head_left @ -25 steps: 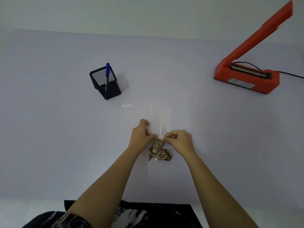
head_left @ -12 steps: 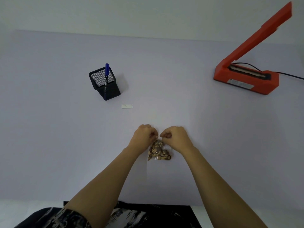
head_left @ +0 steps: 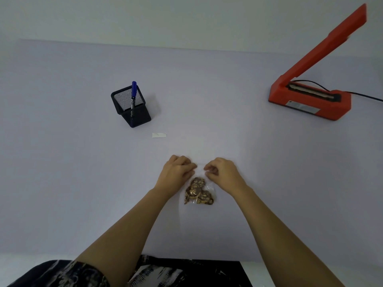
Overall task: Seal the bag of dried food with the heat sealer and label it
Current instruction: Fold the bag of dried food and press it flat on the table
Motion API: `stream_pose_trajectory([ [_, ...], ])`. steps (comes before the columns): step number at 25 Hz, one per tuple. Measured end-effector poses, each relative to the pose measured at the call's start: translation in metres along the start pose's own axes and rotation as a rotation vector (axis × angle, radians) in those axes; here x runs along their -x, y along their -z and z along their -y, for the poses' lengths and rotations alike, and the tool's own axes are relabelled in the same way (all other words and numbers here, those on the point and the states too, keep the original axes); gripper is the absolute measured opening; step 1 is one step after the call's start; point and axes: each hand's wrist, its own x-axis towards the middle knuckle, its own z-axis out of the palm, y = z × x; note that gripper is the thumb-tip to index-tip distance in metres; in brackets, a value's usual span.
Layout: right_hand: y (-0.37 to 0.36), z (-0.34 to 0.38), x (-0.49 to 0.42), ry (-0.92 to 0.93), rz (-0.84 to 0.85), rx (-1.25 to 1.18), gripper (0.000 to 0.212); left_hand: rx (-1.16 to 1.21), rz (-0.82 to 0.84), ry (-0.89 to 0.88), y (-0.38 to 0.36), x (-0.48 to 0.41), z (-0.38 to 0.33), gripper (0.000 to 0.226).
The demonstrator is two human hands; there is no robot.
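Bag: clear plastic bag of brown dried food (head_left: 199, 192) lying flat on the pale lilac desk (head_left: 228, 125), its filled lower end just nearer the person than the fingers, its empty upper part running up between the two hands.
Contents of bag: a lumpy heap of brown and tan pieces bunched at the bottom end; the upper plastic is almost see-through and hard to trace.
Left hand (head_left: 176, 172): knuckles up, fingers (head_left: 187, 167) curled and pinching the left side of the bag's neck.
Right hand (head_left: 224, 172): knuckles up, fingers (head_left: 210, 169) curled and pinching the right side of the neck, a small gap between the two hands.
Pen pot: black square wire-mesh pot (head_left: 131, 108), well beyond the left fingers and to their left, tilted in this wide view.
Contents of pot: one blue-capped marker pen (head_left: 133, 94) standing upright, cap above the rim.
Label: small white rectangular sticker (head_left: 159, 135) flat on the desk, between the pot and the left fingers.
Sealer: orange heat sealer (head_left: 310, 100) far beyond the right fingers and to their right, arm raised open, black cable (head_left: 366, 97) trailing off right.
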Motion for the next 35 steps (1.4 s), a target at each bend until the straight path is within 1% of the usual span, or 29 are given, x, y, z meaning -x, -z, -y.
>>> stream_pose_trajectory([
  [3,0.005,-0.003,-0.007,0.025,0.058,0.038,0.029,-0.065,0.198,0.167,0.013,-0.006,0.005,0.039],
  [5,0.006,-0.006,-0.010,0.032,0.085,0.067,0.039,-0.051,0.265,0.217,0.017,-0.010,0.006,0.049],
  [9,0.009,-0.004,-0.012,0.001,0.112,0.177,0.065,-0.045,0.302,0.235,0.024,-0.017,0.010,0.066],
  [13,0.019,-0.001,-0.027,-0.065,0.184,0.237,0.094,-0.112,0.367,0.248,0.025,-0.029,0.012,0.084],
  [15,0.020,0.002,-0.031,-0.081,0.202,0.261,0.103,-0.119,0.397,0.265,0.026,-0.036,0.011,0.093],
  [17,0.020,0.002,-0.032,-0.083,0.192,0.284,0.105,-0.112,0.405,0.266,0.025,-0.040,0.009,0.098],
  [19,0.019,-0.001,-0.030,-0.061,0.152,0.284,0.103,-0.070,0.368,0.243,0.024,-0.037,0.009,0.096],
  [20,0.018,-0.004,-0.028,-0.034,0.131,0.269,0.100,-0.034,0.330,0.225,0.023,-0.033,0.009,0.091],
  [22,0.017,-0.012,-0.022,0.022,0.094,0.221,0.088,0.024,0.240,0.165,0.019,-0.022,0.012,0.071],
  [24,0.017,-0.021,-0.015,0.045,0.064,0.178,0.076,0.015,0.214,0.089,0.017,-0.015,0.015,0.057],
  [27,0.016,-0.026,-0.012,0.064,0.039,0.181,0.068,-0.044,0.253,0.021,0.015,-0.011,0.022,0.062],
  [29,0.015,-0.025,-0.012,0.099,0.030,0.213,0.062,-0.074,0.245,-0.016,0.014,-0.012,0.025,0.056],
  [31,0.015,-0.022,-0.012,0.162,0.051,0.233,0.050,-0.133,0.202,-0.131,0.014,-0.012,0.024,0.041],
  [33,0.013,-0.021,-0.012,0.257,0.094,0.204,0.031,-0.151,0.181,-0.274,0.012,-0.013,0.023,0.023],
  [34,0.011,-0.021,-0.012,0.307,0.116,0.191,0.022,-0.136,0.180,-0.343,0.010,-0.013,0.024,0.019],
  [35,0.009,-0.023,-0.012,0.348,0.137,0.187,0.016,-0.110,0.183,-0.397,0.009,-0.014,0.024,0.019],
])
